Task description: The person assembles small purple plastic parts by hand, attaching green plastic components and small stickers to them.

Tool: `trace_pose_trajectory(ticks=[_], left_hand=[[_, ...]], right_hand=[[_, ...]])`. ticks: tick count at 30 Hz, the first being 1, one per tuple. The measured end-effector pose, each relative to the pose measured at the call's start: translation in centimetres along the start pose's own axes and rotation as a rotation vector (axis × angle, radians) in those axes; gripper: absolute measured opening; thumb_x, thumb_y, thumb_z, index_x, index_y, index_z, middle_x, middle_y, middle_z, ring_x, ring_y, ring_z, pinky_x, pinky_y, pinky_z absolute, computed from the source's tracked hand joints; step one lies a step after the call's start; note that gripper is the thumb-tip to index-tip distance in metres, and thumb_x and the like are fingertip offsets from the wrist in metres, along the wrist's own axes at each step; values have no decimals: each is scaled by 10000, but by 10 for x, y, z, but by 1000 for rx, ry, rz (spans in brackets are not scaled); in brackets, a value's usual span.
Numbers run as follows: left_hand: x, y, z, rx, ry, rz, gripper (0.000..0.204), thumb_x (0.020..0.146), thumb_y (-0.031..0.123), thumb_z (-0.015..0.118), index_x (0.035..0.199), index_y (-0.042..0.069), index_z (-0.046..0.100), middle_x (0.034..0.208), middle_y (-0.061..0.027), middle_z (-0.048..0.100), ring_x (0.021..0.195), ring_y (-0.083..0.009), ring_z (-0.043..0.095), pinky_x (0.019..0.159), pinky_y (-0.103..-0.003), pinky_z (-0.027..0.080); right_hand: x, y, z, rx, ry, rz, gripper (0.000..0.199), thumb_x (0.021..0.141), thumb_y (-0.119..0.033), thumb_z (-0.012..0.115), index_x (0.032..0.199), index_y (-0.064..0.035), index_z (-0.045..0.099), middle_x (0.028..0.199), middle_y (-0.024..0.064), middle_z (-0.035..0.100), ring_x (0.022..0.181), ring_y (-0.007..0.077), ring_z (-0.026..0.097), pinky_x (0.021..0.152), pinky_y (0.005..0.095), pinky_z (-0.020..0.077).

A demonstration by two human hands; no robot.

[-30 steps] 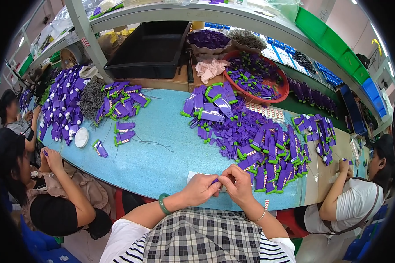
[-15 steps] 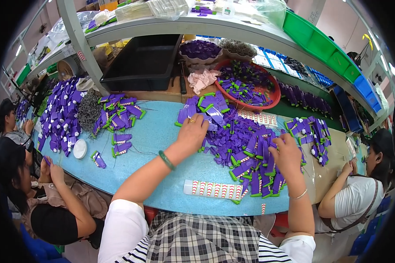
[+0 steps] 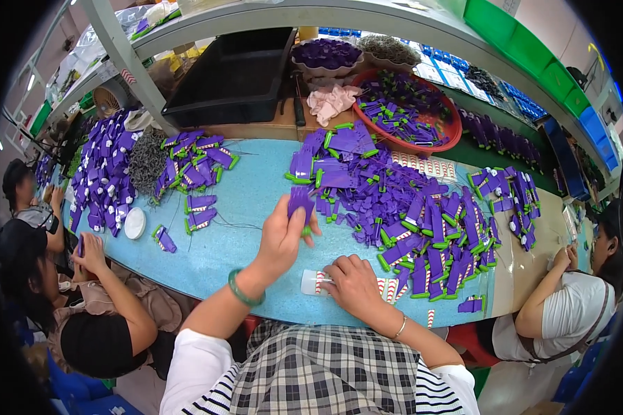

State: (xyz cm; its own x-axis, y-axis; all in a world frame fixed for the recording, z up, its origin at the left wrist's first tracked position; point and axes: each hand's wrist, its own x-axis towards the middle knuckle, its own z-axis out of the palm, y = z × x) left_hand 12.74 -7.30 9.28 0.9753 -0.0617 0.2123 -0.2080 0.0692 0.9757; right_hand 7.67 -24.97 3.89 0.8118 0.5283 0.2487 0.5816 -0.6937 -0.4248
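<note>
My left hand [image 3: 284, 234] is closed around a purple plastic piece with a green end [image 3: 300, 202], held up above the blue tabletop. My right hand [image 3: 356, 282] lies over a pale strip of red-and-white chevron stickers [image 3: 311, 282] near the table's front edge. Its thumb and fingertips are drawn together at the strip's left part; whether a sticker is lifted cannot be seen. Beyond and right of my hands spreads a heap of purple pieces, many with green ends [image 3: 432, 238]. Another sticker sheet [image 3: 429, 167] lies behind the heap.
A red basin [image 3: 457, 131] of purple pieces stands behind, near a black tray [image 3: 221, 90] and a pink cloth [image 3: 331, 102]. Left are more purple piles [image 3: 104, 173], tangled grey wires [image 3: 147, 162] and a white lid [image 3: 135, 223]. A metal shelf beam [image 3: 277, 21] crosses above. People sit on both sides.
My left hand has drawn back from the heap with a purple piece in it. My right hand has moved left from the heap onto the sticker strip. The view has shifted slightly.
</note>
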Motion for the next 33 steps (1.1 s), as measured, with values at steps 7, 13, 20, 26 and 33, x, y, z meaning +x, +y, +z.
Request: trace_pose_trajectory(ticks=[7, 13, 20, 26, 33], left_hand=[[-81, -29, -10, -383, 273, -7, 187, 940, 55, 399, 1123, 39, 361, 952, -125, 543, 822, -218, 587, 650, -344, 539], [-85, -29, -6, -325, 143, -228, 254, 932, 38, 416, 1181, -13, 395, 913, -102, 560, 824, -171, 579, 677, -312, 528], [-87, -58, -6, -139, -92, -435, 184, 925, 138, 529, 1038, -6, 550, 823, -54, 607, 757, -133, 593, 641, -262, 510], [-75, -19, -2, -81, -94, -388, 128, 860, 105, 624, 925, -3, 600, 736, -32, 619, 640, -101, 583, 585, -231, 474], [-75, -20, 4, -234, -119, -410, 92, 854, 100, 633, 841, 11, 613, 703, -34, 614, 597, -89, 566, 528, -224, 452]], right_hand=[[0, 2, 10, 77, 47, 10, 174, 692, -171, 715, 841, -131, 634, 830, 10, 537, 805, 205, 509, 673, 354, 377], [0, 2, 12, 97, 50, 12, 137, 701, -129, 696, 819, -137, 627, 827, -1, 545, 801, 209, 507, 677, 355, 365], [-1, 15, -3, 1185, -45, 382, 99, 790, -60, 652, 863, -20, 598, 852, 66, 647, 819, 145, 612, 784, 293, 473], [7, 1, -44, 652, -29, 241, 138, 776, -64, 656, 889, -16, 593, 860, 75, 645, 837, 207, 615, 782, 318, 465], [7, -21, -43, 825, 259, 252, 138, 782, -32, 648, 902, -13, 581, 1056, 90, 560, 878, 156, 559, 771, 278, 450]])
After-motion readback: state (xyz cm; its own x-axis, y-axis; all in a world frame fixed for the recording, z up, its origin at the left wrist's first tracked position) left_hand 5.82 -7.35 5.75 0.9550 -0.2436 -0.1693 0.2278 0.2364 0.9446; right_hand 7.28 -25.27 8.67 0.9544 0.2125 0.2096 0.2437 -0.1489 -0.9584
